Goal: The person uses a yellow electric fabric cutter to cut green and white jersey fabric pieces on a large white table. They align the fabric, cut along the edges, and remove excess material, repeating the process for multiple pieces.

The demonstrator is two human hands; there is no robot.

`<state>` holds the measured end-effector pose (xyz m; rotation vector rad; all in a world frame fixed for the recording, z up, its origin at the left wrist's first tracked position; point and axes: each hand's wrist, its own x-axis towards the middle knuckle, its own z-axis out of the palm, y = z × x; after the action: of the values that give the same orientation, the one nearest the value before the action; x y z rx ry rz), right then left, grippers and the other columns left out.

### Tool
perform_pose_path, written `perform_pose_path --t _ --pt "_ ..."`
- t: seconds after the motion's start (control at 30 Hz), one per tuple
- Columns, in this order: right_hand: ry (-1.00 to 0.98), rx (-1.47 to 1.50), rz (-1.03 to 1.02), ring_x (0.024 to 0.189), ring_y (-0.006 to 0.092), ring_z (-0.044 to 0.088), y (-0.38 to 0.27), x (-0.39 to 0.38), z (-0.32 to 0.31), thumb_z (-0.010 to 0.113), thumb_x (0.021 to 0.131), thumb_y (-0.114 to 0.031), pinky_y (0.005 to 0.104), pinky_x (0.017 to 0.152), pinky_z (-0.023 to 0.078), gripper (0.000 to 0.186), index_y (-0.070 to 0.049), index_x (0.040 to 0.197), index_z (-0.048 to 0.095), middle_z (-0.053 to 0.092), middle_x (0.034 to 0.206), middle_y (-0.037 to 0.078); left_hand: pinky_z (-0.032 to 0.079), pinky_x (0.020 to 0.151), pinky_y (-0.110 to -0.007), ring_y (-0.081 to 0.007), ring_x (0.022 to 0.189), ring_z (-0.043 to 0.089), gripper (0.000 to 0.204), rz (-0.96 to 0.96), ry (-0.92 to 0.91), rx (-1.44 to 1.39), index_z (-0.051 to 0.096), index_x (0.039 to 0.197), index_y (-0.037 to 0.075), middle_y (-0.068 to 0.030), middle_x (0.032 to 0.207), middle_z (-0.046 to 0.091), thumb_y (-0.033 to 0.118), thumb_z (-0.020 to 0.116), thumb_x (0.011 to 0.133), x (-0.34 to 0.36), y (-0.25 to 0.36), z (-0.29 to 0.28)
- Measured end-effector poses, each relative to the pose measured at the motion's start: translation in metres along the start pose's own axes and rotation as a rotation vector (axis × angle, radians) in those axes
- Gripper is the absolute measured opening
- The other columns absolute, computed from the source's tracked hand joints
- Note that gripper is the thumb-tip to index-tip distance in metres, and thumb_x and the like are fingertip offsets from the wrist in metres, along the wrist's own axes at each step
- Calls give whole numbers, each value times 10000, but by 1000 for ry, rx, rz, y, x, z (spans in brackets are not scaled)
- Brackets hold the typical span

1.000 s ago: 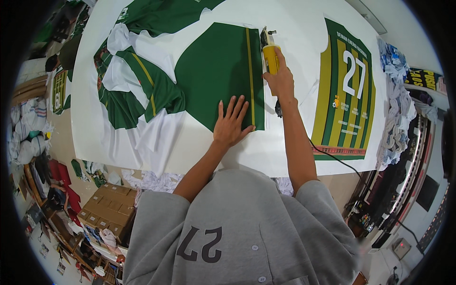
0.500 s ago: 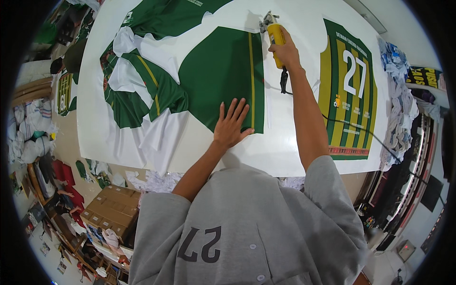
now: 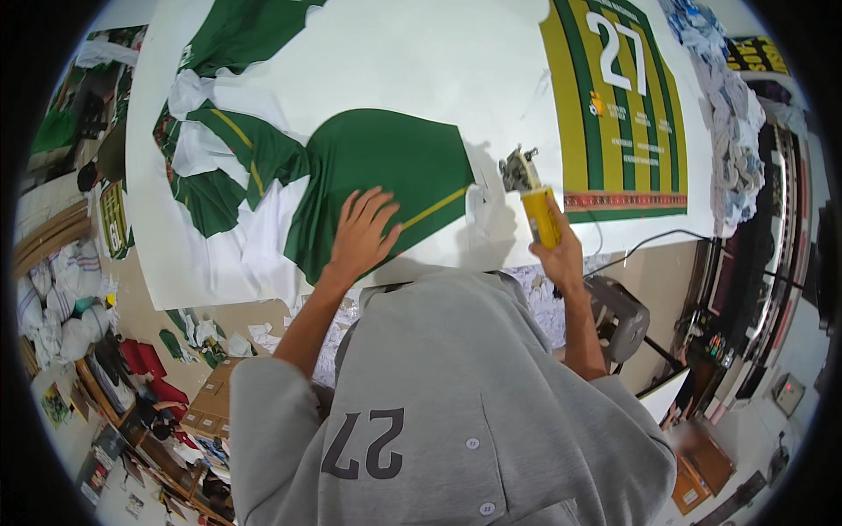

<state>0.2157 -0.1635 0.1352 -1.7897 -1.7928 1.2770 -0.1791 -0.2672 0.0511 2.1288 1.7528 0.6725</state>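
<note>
My left hand [image 3: 358,237] lies flat, fingers spread, on a dark green fabric panel [image 3: 377,158] with a slanting yellow stripe. That panel rests on a white table [image 3: 412,57], its near edge close to my body. My right hand [image 3: 561,259] is wrapped round the yellow body of an electric fabric cutter [image 3: 540,215]. The metal cutting head points away from me, a little right of the panel and apart from it. A thin white scrap [image 3: 478,215] lies between panel and cutter.
Bunched green and white fabric [image 3: 219,162] lies to the left, another green piece [image 3: 246,35] beyond it. At right is a striped green-and-yellow jersey panel [image 3: 574,114]. A black cord [image 3: 658,235] crosses the table's near right edge. Fabric scraps [image 3: 732,131] heap along the right side.
The green panel has turned, so its stripe now slants instead of running straight away from me. My right hand has brought the cutter nearer my body. The whole view has shifted.
</note>
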Motion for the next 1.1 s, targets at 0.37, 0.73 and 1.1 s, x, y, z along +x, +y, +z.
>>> perform_pose_path --t 0.37,0.73,1.1 --pt "228 136 66 1446 321 604 19 -96 -3 745 818 36 404 1218 462 910 -52 1682 474 612 1579 223 479 1140 -487 -325 1265 654 457 669 -338 -292 669 1363 30 -139 1333 713 268 718 977 51 126 126" --pt "-6 -322 26 1187 403 722 23 -87 -2 797 814 -18 459 1049 584 894 -260 1641 557 710 1312 200 424 1226 -562 -288 1424 595 356 221 111 -102 742 1274 45 -135 1411 685 235 742 973 60 61 98" --pt "-117 -471 -109 1021 464 715 34 -53 11 783 835 -66 526 885 610 885 -289 1647 510 666 1165 202 189 1332 -677 -363 1659 298 799 -151 64 177 498 1617 17 -160 1762 381 530 690 1035 53 57 106"
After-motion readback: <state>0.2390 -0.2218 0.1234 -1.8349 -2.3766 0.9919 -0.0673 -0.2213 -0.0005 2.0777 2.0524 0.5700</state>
